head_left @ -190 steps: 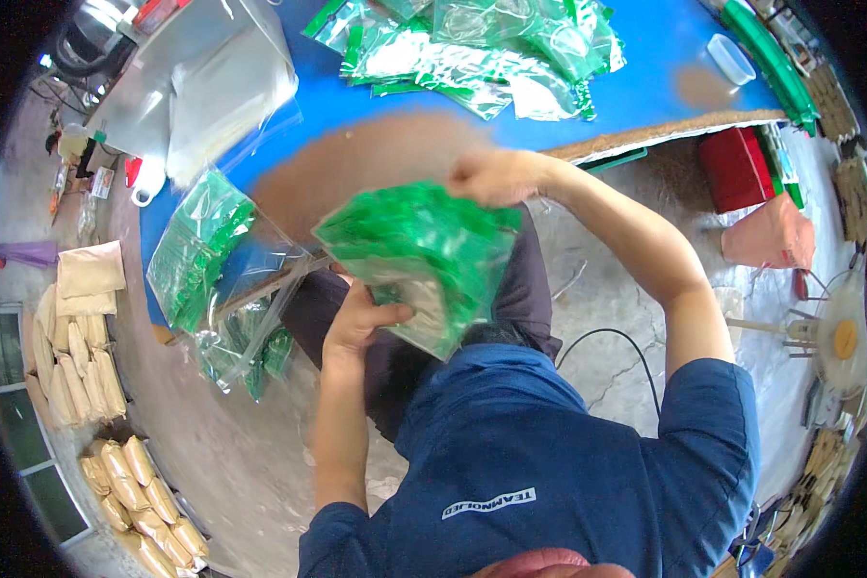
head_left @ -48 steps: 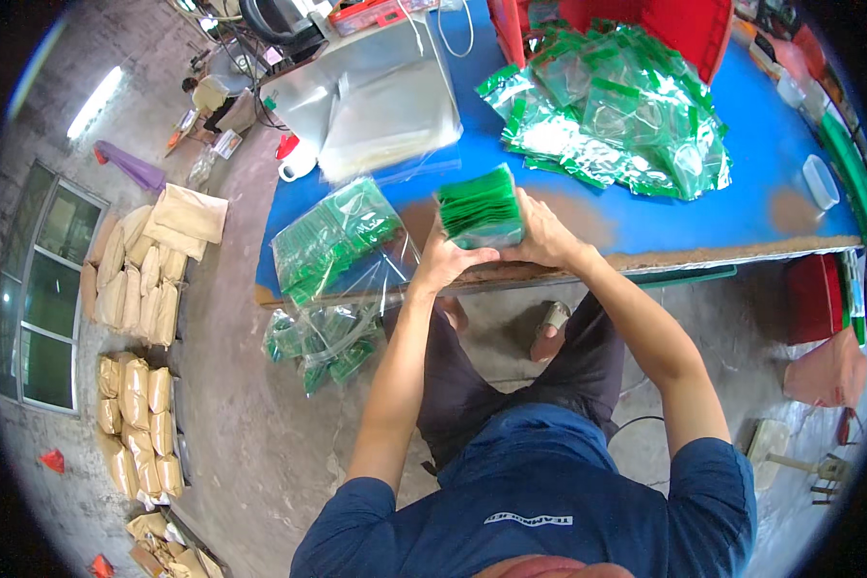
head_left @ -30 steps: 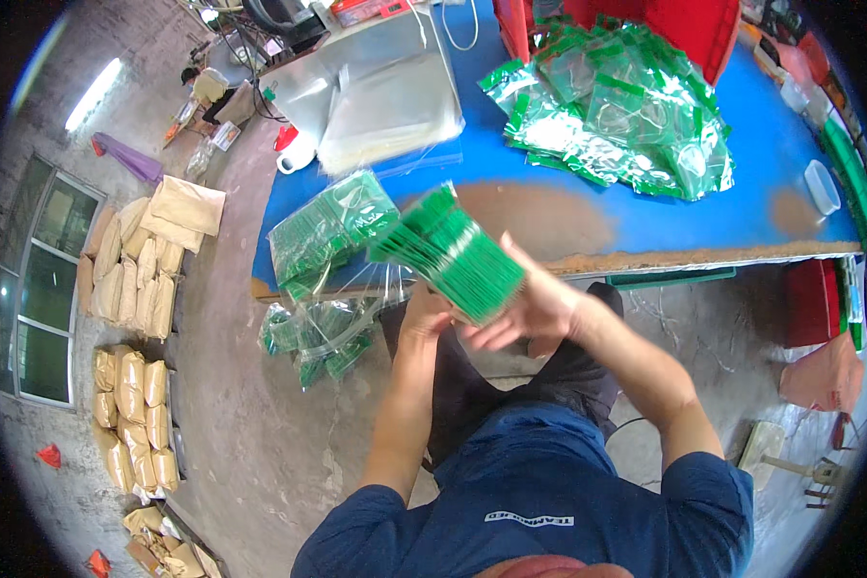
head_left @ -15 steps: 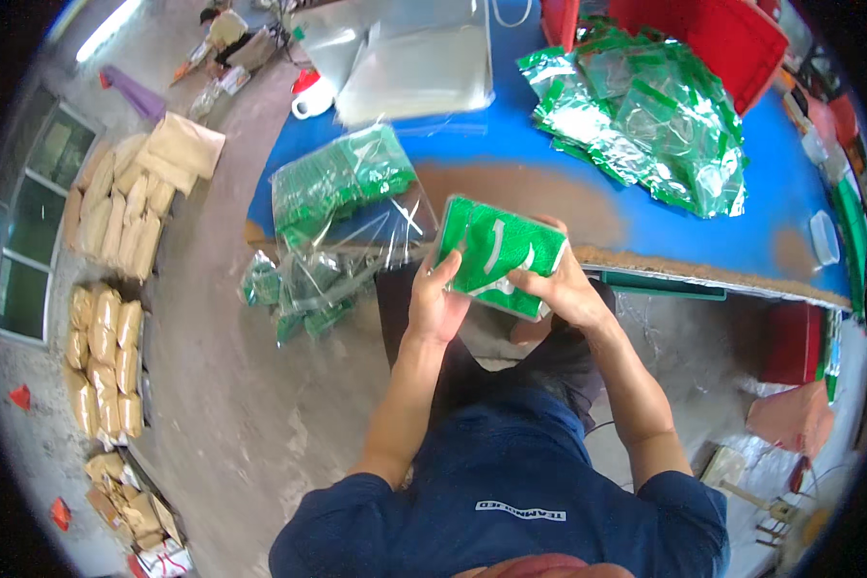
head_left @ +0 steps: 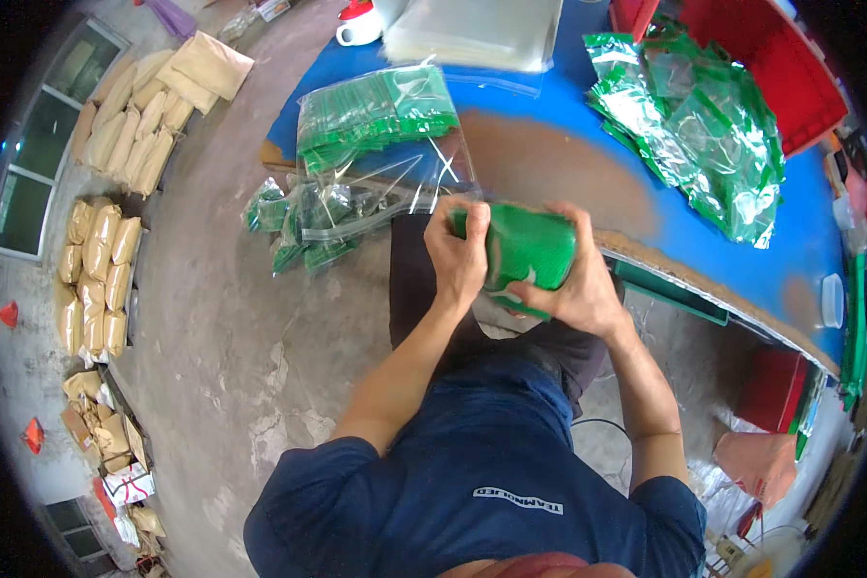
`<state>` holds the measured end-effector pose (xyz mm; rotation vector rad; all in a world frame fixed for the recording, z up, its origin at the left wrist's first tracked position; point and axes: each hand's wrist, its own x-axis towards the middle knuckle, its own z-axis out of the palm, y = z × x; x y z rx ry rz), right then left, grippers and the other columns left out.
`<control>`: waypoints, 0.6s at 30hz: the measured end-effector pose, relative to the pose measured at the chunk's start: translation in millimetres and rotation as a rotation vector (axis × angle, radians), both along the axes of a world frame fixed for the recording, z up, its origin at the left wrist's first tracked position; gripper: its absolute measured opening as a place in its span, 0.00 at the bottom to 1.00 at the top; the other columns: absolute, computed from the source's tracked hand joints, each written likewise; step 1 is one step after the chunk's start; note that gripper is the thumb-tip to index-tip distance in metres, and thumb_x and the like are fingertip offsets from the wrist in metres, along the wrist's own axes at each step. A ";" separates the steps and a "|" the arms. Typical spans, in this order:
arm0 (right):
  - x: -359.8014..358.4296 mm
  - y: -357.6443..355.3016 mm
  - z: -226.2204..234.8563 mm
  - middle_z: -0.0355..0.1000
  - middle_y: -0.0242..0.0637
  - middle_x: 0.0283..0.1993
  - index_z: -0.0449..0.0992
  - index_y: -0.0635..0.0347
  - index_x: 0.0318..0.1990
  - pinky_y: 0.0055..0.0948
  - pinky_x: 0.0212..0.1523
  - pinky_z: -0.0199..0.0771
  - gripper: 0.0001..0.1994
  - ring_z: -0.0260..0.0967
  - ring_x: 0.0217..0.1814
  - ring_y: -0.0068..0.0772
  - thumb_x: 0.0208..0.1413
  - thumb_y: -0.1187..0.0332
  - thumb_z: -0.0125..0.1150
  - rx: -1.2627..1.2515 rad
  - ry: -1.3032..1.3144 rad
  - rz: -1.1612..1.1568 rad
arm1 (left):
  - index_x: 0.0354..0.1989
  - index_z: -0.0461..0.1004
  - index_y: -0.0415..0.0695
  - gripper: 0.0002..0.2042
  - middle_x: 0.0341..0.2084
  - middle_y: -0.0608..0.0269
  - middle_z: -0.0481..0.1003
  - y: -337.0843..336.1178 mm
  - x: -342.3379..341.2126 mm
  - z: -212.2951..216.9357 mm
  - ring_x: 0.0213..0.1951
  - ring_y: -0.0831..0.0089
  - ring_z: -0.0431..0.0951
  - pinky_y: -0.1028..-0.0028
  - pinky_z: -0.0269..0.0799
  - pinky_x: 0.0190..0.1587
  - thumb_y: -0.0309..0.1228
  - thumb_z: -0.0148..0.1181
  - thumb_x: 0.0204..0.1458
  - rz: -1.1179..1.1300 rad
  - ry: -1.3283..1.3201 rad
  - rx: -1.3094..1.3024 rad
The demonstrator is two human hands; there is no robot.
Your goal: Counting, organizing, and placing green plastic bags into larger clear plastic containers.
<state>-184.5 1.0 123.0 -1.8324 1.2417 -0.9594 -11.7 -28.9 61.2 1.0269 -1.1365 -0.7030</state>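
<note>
Fingers of the left hand and of the right hand are closed on opposite sides of a squarish, compact stack of green plastic packets, held above the lap just off the near edge of the table; the right thumb lies across its near face, and motion blur softens its outline. At far left, pale tan paper sacks are heaped, with plump golden-brown packages nearer. Next, on the left part of the blue-topped table, a clear plastic bag holds rows of green-and-clear packets, its mouth overhanging the near edge. Loose green-and-clear packets show below that edge; what supports them cannot be told. Beyond the bag stands a white jug with a red top, and to its right lies a pile of flat clear plastic sheets. Farther right, a broad heap of shiny green-edged packets spreads before a red plastic bin. At the right end rests a small translucent white tub; below the tabletop are a dark red box and, nearer, a pink container.
</note>
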 end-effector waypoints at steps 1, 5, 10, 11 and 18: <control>4.5 2.5 -0.2 0.69 0.53 0.56 0.54 0.59 0.63 0.42 0.56 0.73 0.45 0.72 0.56 0.54 0.38 0.64 0.78 -0.068 -0.007 0.035 | 0.32 0.71 0.40 0.19 0.25 0.69 0.70 0.0 1.3 -1.1 0.29 0.81 0.67 0.76 0.65 0.34 0.46 0.60 0.60 0.003 -0.008 0.001; 2.6 -8.2 -6.2 0.69 0.52 0.57 0.54 0.59 0.63 0.42 0.57 0.73 0.45 0.71 0.58 0.53 0.37 0.66 0.78 -0.060 -0.069 0.075 | 0.35 0.71 0.40 0.18 0.26 0.68 0.71 -6.9 20.1 -9.8 0.28 0.81 0.66 0.78 0.63 0.33 0.45 0.62 0.59 -0.056 0.033 0.023; -18.0 -33.5 -8.7 0.58 0.48 0.61 0.50 0.63 0.68 0.39 0.63 0.64 0.51 0.61 0.61 0.41 0.38 0.65 0.79 -0.419 -0.166 -0.330 | 0.54 0.67 0.43 0.30 0.50 0.53 0.69 -34.1 104.0 14.2 0.52 0.57 0.70 0.61 0.65 0.57 0.29 0.73 0.42 0.304 -0.776 -0.268; -27.1 -42.8 -22.8 0.60 0.49 0.59 0.49 0.62 0.69 0.39 0.62 0.65 0.52 0.63 0.60 0.41 0.38 0.63 0.80 -0.489 -0.204 -0.439 | 0.57 0.66 0.45 0.33 0.53 0.49 0.66 -36.5 122.9 25.3 0.57 0.51 0.66 0.57 0.62 0.61 0.27 0.73 0.38 0.297 -1.048 -0.244; -39.7 -70.0 -55.6 0.69 0.54 0.55 0.55 0.59 0.67 0.42 0.53 0.73 0.48 0.72 0.54 0.51 0.40 0.63 0.80 -0.499 0.056 -0.531 | 0.61 0.68 0.50 0.32 0.52 0.52 0.66 -50.4 183.8 26.8 0.57 0.52 0.65 0.56 0.63 0.57 0.25 0.69 0.43 0.296 -1.624 -0.151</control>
